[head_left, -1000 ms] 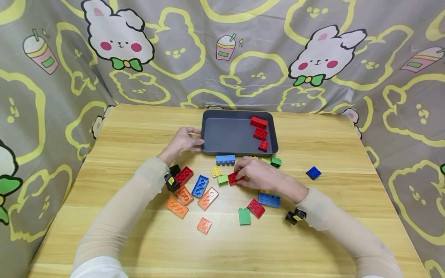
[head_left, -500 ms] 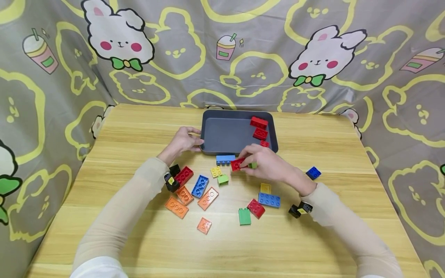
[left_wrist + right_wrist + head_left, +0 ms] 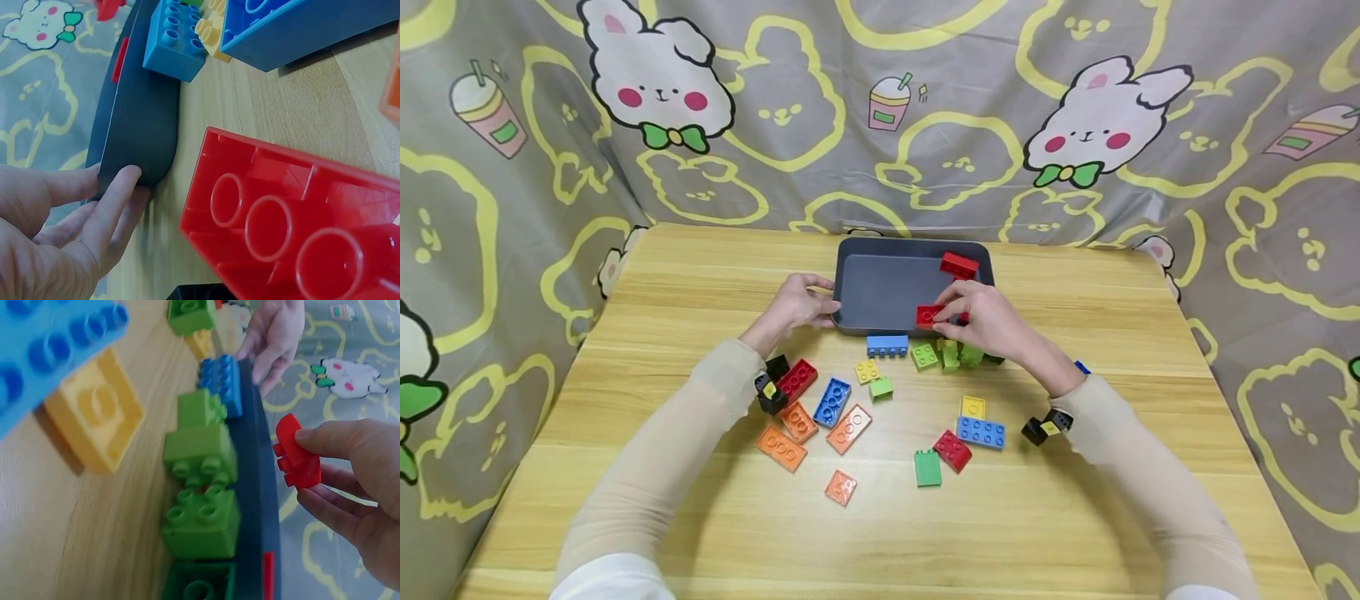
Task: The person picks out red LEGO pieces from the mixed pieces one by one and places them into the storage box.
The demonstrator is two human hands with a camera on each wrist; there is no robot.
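My right hand (image 3: pixel 988 321) pinches a red building brick (image 3: pixel 928 316) between thumb and fingers, over the front right part of the dark grey tray (image 3: pixel 880 330). The right wrist view shows this red brick (image 3: pixel 297 453) with its studs facing the tray wall. At the tray's left end, my left hand (image 3: pixel 797 302) holds the rim; in the left wrist view its fingers touch both sides of the wall. Another red brick (image 3: pixel 959 265) lies at the tray's back right. More red in the tray is partly covered by my right hand.
Before the tray stand a blue brick (image 3: pixel 887 346) and several green bricks (image 3: pixel 950 357). Orange bricks (image 3: pixel 781 447), a red brick (image 3: pixel 797 381) and a blue one (image 3: pixel 832 402) lie by my left wrist. A blue brick (image 3: pixel 981 432) and green brick (image 3: pixel 928 467) lie nearer me.
My right hand has lifted the red brick from among the loose bricks and carried it away from me, over the tray. The left hand stays at the tray's rim.
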